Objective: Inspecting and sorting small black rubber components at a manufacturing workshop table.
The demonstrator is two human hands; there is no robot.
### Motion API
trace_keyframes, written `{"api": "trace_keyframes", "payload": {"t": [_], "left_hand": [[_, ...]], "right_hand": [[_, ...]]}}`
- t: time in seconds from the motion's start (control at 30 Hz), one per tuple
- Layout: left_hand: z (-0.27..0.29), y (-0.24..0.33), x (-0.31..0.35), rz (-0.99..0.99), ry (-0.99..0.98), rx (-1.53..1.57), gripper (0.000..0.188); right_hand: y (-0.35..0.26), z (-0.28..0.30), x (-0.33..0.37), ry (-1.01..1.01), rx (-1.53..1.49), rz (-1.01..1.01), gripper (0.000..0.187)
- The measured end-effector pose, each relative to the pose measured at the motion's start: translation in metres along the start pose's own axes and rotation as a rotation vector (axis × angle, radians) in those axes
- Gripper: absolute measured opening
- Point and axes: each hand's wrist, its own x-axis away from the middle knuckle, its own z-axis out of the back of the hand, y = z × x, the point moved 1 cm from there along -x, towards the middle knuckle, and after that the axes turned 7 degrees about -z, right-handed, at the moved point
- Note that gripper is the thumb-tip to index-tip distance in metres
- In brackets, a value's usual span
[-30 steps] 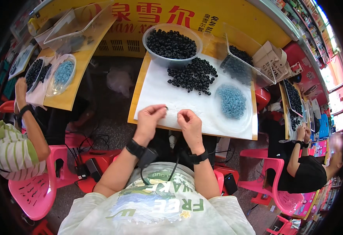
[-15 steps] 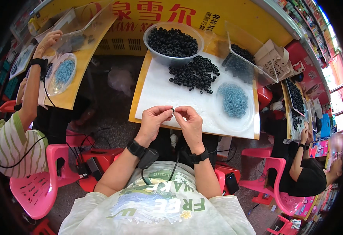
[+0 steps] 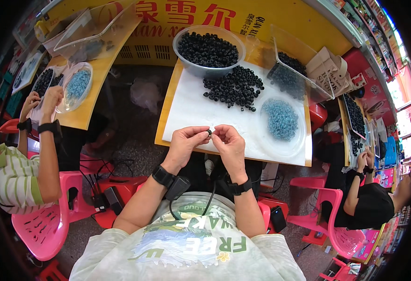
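Observation:
Over the near edge of the white sheet (image 3: 182, 110), my left hand (image 3: 184, 143) pinches a small black bead (image 3: 209, 133) between thumb and forefinger. Right beside it, my right hand (image 3: 230, 147) has its thumb and forefinger pressed together at the bead. Whatever those right fingertips hold is too small to make out. Beyond both hands lies a loose heap of black beads (image 3: 233, 89). A shallow clear dish (image 3: 287, 151) at the right holds many small light-blue pieces (image 3: 280, 121).
Behind the heap stands a round clear tub (image 3: 183, 54) full of black beads. A tilted clear bin (image 3: 318, 89) with more sits at the back right. Co-workers (image 3: 15, 173) (image 3: 372, 201) sit at tables on both sides. Pink chairs (image 3: 37, 232) flank me.
My fingertips have parted slightly and the bead shows more plainly in my left hand. The co-worker at the left has drawn a raised arm down toward the dishes.

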Motion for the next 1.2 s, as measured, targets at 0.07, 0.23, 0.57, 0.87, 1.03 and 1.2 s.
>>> {"api": "trace_keyframes", "payload": {"t": [0.07, 0.23, 0.57, 0.87, 1.03, 1.2], "left_hand": [[0.000, 0.000, 0.000, -0.001, 0.007, -0.015, 0.021], [0.001, -0.001, -0.001, -0.009, 0.024, -0.040, 0.021], [0.025, 0.007, -0.016, -0.047, 0.229, 0.132, 0.022], [0.014, 0.009, -0.011, -0.002, 0.166, 0.192, 0.021], [0.018, 0.005, -0.011, 0.004, 0.150, 0.210, 0.024], [0.020, 0.005, -0.011, -0.010, 0.139, 0.239, 0.025]], "right_hand": [[-0.001, -0.001, 0.001, -0.001, -0.025, -0.008, 0.018], [0.001, -0.003, 0.002, -0.010, -0.009, -0.013, 0.018], [0.009, 0.012, 0.000, 0.086, 0.109, 0.041, 0.018], [0.007, 0.022, -0.025, 0.140, 0.521, 0.143, 0.018], [0.017, 0.032, -0.030, 0.126, 0.651, 0.411, 0.010], [-0.015, 0.090, -0.013, 0.296, 0.685, 0.407, 0.012]]}}
